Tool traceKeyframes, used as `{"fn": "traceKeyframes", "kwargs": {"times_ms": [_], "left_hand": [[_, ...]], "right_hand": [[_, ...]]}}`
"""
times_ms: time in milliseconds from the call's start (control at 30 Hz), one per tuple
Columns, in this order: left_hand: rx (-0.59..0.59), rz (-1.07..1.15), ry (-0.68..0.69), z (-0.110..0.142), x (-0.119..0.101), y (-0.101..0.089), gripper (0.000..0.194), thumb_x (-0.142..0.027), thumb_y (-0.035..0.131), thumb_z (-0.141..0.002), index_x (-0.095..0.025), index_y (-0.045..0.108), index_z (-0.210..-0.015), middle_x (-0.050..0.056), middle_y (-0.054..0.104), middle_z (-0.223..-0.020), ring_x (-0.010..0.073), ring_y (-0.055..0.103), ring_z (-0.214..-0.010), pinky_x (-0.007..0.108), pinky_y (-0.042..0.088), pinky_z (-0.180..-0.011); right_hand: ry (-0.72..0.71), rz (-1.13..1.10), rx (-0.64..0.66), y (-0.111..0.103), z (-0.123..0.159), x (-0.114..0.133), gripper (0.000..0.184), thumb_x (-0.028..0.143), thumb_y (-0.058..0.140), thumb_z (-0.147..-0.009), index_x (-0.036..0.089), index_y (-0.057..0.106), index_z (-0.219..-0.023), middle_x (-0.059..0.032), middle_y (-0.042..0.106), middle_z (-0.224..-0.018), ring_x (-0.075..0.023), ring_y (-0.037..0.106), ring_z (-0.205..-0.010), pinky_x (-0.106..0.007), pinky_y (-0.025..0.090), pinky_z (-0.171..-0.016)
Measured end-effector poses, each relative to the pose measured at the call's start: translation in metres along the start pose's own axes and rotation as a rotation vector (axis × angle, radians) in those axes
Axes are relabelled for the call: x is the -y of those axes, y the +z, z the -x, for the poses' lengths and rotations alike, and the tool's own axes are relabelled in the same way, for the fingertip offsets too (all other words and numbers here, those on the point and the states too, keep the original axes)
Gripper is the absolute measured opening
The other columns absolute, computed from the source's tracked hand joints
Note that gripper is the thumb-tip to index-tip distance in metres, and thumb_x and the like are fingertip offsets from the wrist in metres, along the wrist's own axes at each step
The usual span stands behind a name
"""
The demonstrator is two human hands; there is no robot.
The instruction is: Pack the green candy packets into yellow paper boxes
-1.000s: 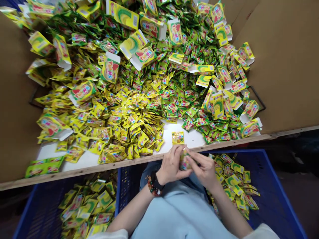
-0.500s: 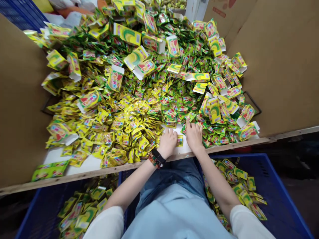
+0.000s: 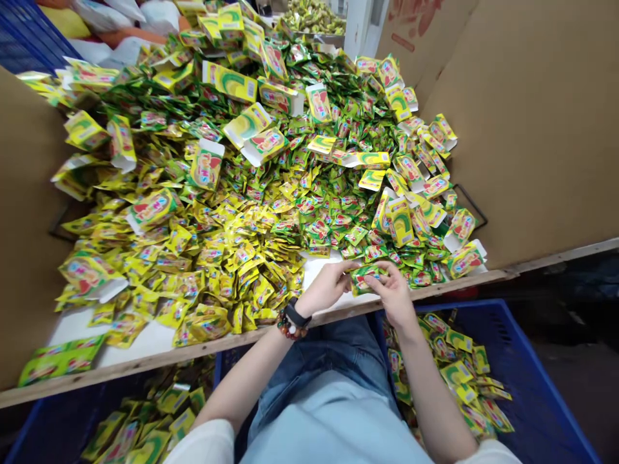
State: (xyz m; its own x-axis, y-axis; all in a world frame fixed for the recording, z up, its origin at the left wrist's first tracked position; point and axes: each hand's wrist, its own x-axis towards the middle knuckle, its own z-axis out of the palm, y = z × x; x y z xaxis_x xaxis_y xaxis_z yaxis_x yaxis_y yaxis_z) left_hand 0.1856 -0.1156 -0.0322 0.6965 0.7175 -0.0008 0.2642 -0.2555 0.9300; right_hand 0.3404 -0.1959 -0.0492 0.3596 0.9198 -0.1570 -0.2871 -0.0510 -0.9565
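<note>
Small green and yellow sachets are pinched between my two hands just above the front edge of the white tabletop [image 3: 316,265]. My right hand [image 3: 395,295] grips the right end of the green sachet [image 3: 366,278] with thumb and fingers. On the other side, my left hand [image 3: 326,287] has its fingertips closed at the left end; how many sachets are there I cannot tell. Behind my hands rises a heap of loose green sachets [image 3: 338,203]. Loose yellow sachets [image 3: 246,258] spread to the left of my left hand.
Open yellow-green cartons [image 3: 209,164] lie over the heap. Cardboard walls [image 3: 527,142] stand at both sides. Below the wooden table edge [image 3: 193,354], a blue crate [image 3: 527,367] at the right holds filled cartons; more lie at lower left. A joined green sachet strip [image 3: 60,359] lies front left.
Both hands have come up from the tabletop, the right one drawing back from the heap, and now hold sachets between them. The whole view has shifted a little.
</note>
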Motion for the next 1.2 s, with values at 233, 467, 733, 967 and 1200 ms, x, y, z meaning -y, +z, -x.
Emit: {"fn": "traceKeyframes", "kwargs": {"times_ms": [233, 467, 733, 967, 1200], "left_hand": [[-0.393, -0.086, -0.002, -0.094, -0.016, 0.024, 0.028, -0.025, 0.054, -0.090, -0.015, 0.061, -0.116, 0.010, 0.071, -0.100, 0.0177, 0.067, -0.082, 0.030, 0.053, -0.079], [-0.394, -0.127, -0.141, -0.151, -0.019, 0.018, 0.029, -0.013, 0.064, -0.079, -0.014, 0.065, -0.108, 0.010, 0.072, -0.105, 0.0242, 0.067, -0.097, 0.035, 0.051, -0.089], [-0.851, -0.223, -0.060, -0.030, 0.007, -0.049, 0.055, -0.009, 0.040, -0.084, -0.019, 0.045, -0.138, 0.008, 0.060, -0.132, 0.0221, 0.057, -0.120, 0.035, 0.045, -0.104], [-0.686, -0.467, -0.113, 0.038, 0.003, -0.028, 0.063, -0.048, 0.068, -0.078, -0.020, 0.049, -0.131, 0.009, 0.063, -0.120, 0.0259, 0.063, -0.104, 0.035, 0.051, -0.088], [-0.721, -0.492, -0.113, 0.055, 0.006, 0.010, 0.053, -0.035, 0.073, -0.073, -0.022, 0.054, -0.121, 0.006, 0.067, -0.108, 0.0235, 0.066, -0.095, 0.032, 0.052, -0.082]], "right_hand": [[-0.253, 0.155, -0.292, -0.102, -0.088, 0.050, 0.040, 0.040, 0.086, -0.053, 0.021, 0.063, -0.080, 0.0041, 0.068, -0.072, -0.0131, 0.064, -0.063, -0.027, 0.054, -0.063], [-0.224, 0.229, -0.088, -0.076, -0.115, 0.041, 0.041, 0.042, 0.083, -0.056, 0.024, 0.064, -0.087, 0.0028, 0.069, -0.074, -0.0166, 0.065, -0.067, -0.033, 0.057, -0.068], [-0.344, 0.120, -0.193, -0.014, -0.098, 0.010, 0.038, 0.042, 0.074, -0.072, 0.023, 0.057, -0.100, 0.0008, 0.067, -0.093, -0.0147, 0.064, -0.084, -0.030, 0.053, -0.081], [-0.285, -0.096, -0.005, 0.055, -0.040, 0.035, 0.038, 0.042, 0.074, -0.075, 0.028, 0.058, -0.106, 0.0002, 0.069, -0.093, -0.0163, 0.066, -0.083, -0.030, 0.053, -0.079], [-0.282, 0.421, 0.331, 0.056, -0.019, 0.052, 0.011, 0.028, 0.063, -0.083, 0.024, 0.068, -0.091, -0.0012, 0.066, -0.092, -0.0194, 0.062, -0.090, -0.032, 0.047, -0.083]]}}
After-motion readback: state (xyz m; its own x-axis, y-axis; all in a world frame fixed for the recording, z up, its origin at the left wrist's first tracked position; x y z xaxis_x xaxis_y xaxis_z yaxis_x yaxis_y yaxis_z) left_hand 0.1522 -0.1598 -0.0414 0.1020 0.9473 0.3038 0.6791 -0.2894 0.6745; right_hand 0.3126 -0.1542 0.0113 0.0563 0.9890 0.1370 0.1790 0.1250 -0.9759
